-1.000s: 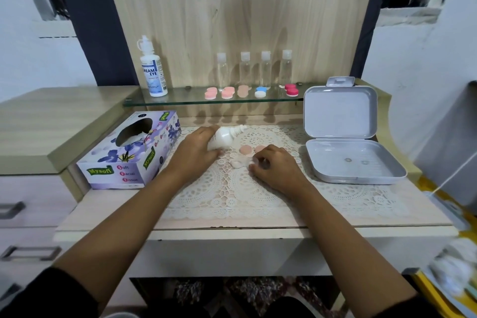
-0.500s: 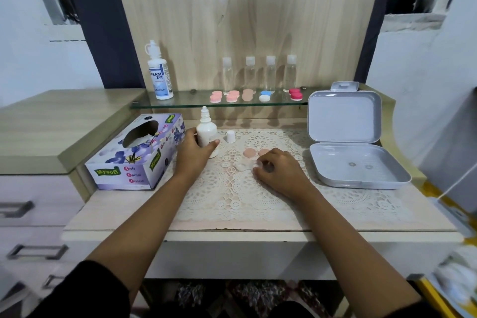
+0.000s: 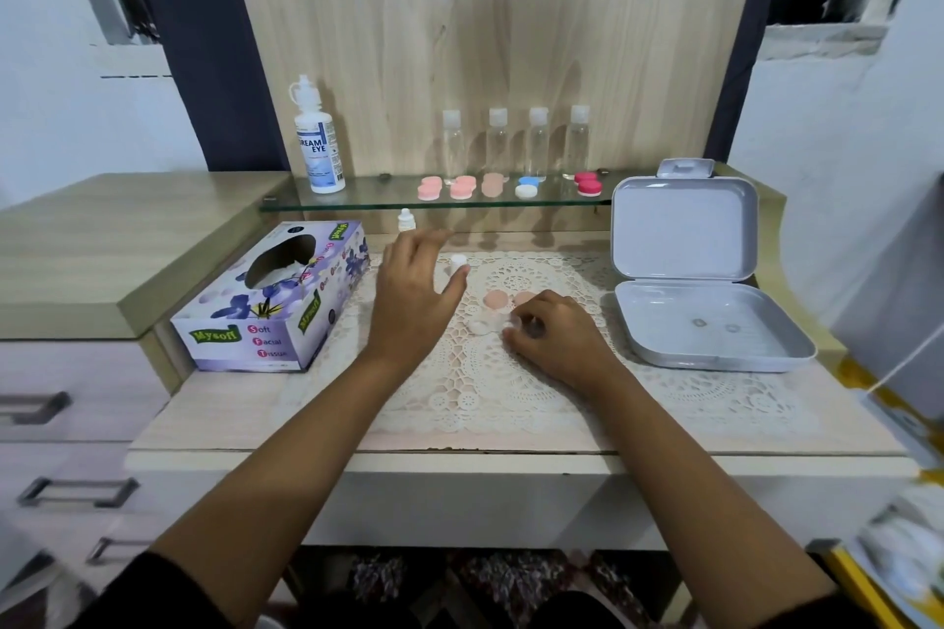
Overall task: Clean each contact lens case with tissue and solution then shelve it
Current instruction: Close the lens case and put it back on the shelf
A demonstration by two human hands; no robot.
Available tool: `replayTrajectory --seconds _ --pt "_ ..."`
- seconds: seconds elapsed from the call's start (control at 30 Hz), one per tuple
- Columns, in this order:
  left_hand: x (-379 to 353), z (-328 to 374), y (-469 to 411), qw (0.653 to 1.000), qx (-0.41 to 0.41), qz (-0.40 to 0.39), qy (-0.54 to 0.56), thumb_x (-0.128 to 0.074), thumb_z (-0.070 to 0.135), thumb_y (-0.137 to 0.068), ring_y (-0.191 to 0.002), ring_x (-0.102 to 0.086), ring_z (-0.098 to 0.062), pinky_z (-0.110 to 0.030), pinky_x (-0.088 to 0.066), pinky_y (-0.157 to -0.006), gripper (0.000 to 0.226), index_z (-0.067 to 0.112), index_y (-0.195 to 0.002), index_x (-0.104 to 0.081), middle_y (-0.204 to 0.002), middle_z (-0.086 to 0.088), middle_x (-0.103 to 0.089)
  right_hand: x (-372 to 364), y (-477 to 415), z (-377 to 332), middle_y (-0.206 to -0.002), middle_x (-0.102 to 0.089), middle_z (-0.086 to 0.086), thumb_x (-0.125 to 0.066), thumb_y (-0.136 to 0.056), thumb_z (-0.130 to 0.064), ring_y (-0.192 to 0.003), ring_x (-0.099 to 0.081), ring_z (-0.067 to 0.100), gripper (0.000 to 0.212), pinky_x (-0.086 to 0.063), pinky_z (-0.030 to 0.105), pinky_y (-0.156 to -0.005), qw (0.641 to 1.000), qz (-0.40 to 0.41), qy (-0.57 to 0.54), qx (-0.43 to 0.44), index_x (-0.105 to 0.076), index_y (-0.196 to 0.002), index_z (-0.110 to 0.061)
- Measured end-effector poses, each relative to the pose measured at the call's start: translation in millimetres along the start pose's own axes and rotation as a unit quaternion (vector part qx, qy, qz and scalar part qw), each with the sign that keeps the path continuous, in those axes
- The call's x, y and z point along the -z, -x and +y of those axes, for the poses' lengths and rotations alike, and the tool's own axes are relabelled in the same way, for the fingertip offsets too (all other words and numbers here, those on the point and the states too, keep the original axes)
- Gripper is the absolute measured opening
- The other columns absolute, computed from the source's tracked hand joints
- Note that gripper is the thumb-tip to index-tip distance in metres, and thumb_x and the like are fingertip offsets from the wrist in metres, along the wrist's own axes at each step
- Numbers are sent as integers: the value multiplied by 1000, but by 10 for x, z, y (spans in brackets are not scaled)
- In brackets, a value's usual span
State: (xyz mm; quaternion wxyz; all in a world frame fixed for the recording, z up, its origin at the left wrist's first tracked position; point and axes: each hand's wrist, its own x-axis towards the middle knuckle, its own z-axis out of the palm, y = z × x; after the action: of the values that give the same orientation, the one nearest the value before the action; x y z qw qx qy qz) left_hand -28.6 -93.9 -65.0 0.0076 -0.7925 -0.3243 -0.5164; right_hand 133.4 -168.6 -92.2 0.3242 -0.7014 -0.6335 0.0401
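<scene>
A clear contact lens case (image 3: 485, 322) lies open on the lace mat (image 3: 511, 393), its two peach caps (image 3: 503, 300) just behind it. My right hand (image 3: 554, 335) rests on the case's right end, fingers curled on it. My left hand (image 3: 414, 294) hovers open above the mat, fingers spread, holding nothing. The small white solution bottle (image 3: 405, 220) stands upright behind that hand, its white cap (image 3: 458, 262) beside my fingertips. The purple tissue box (image 3: 276, 301) sits to the left. Several closed cases (image 3: 462, 188) in pink, blue-white and red line the glass shelf (image 3: 357, 204).
An open grey hinged box (image 3: 710, 322) stands at the right of the mat. A large Dream Eye bottle (image 3: 319, 143) and several clear travel bottles (image 3: 516, 143) stand on the shelf. Drawers are at the left, yellow clutter at the right edge.
My left hand stood the small solution bottle upright behind the mat, let go of it and drew back, open. My right hand stayed on the case.
</scene>
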Motion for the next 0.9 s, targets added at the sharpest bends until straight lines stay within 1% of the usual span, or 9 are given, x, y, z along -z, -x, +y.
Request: replayTrajectory --seconds 0.07,0.13,0.17,0.3,0.4,0.5,0.6,0.77,0.9 --pt "-48 59 -35 998 2 -65 26 -60 24 -87 -94 -53 -20 -22 -38 -82 32 5 -112 -61 -103 -8 -58 -3 1 3 -87 -46 -11 -62 -81 -34 -94 -51 21 22 -42 37 -88 1000 5 -1 1 -67 -94 -17" --pt "-121 85 -69 985 40 -160 50 -63 22 -87 -91 -51 -14 -16 -33 -78 31 8 -115 -60 -103 -2 -56 -3 -1 2 -87 -47 -10 -62 -82 -34 -94 -51 22 24 -42 38 -88 1000 5 -2 0 -68 -96 -16" --pt "-165 81 -96 977 67 -197 52 -63 23 -87 -90 -50 -12 -16 -33 -76 32 9 -116 -60 -104 -1 -55 -4 -3 2 -88 -48 -9 -61 -82 -34 -95 -51 22 25 -42 38 -88 1000 4 -2 -2 -68 -97 -16" --pt "-294 72 -224 946 161 -278 38 -64 28 -86 -89 -51 -11 -21 -38 -76 39 11 -121 -59 -112 -4 -58 -6 -4 0 -100 -59 0 -61 -83 -33 -98 -51 24 27 -42 38 -90 1000 3 -4 -8 -68 -102 -16" --pt "-358 58 -300 916 213 -337 53 -68 32 -84 -84 -54 -9 -18 -38 -65 47 10 -124 -57 -110 -3 -61 -6 -6 9 -101 -59 0 -61 -83 -33 -98 -51 24 27 -42 37 -90 1000 0 -2 -9 -68 -103 -16" --pt "-383 55 -364 896 248 -363 70 -74 33 -79 -79 -57 -14 -22 -42 -59 49 10 -119 -59 -100 -3 -63 -8 -7 8 -100 -58 -1 -61 -83 -34 -99 -50 23 27 -42 37 -90 1000 -2 -2 -11 -67 -102 -17" --pt "-391 74 -378 887 254 -379 66 -76 26 -76 -67 -54 -10 -23 -39 -51 39 11 -109 -64 -92 -1 -61 -1 -4 3 -102 -58 -1 -60 -83 -34 -100 -49 23 28 -41 37 -91 1000 -4 -2 -12 -67 -104 -17" --pt "-399 90 -361 895 244 -370 45 -73 16 -77 -68 -54 -9 -19 -38 -50 22 10 -97 -67 -87 -3 -64 0 2 0 -104 -58 -1 -59 -84 -35 -101 -49 22 28 -41 39 -92 1000 -6 1 -13 -66 -105 -17" --pt "-342 89 -322 910 237 -335 61 -69 16 -79 -78 -56 -13 -18 -42 -57 22 10 -100 -64 -91 -1 -61 1 1 -2 -105 -58 -2 -60 -84 -35 -102 -49 21 29 -41 38 -92 1000 -6 1 -12 -66 -106 -17"
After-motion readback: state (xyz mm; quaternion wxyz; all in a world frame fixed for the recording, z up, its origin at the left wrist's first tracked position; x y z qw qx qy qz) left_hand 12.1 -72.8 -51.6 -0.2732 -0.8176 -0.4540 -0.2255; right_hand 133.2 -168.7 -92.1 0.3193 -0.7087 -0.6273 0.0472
